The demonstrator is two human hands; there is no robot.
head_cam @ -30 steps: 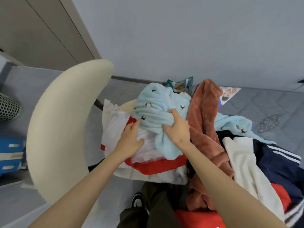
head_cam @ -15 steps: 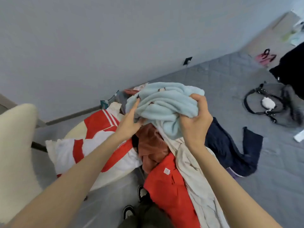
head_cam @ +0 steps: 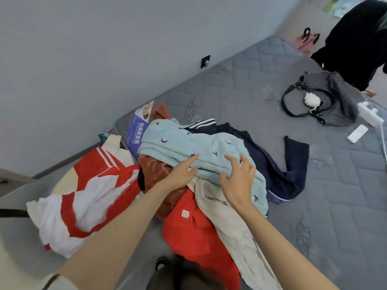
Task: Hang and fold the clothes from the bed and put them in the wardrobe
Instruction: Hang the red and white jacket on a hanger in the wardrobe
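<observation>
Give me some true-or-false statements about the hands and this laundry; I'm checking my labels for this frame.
1. The light blue garment lies on top of the clothes pile. True.
2. Both hands hold a hanger. False: no hanger shows; the left hand and the right hand touch the light blue garment with open fingers.
3. A dark handbag lies on the mattress, apart from the pile. True.
4. The navy garment covers the light blue one. False: the navy garment lies beneath it.
</observation>
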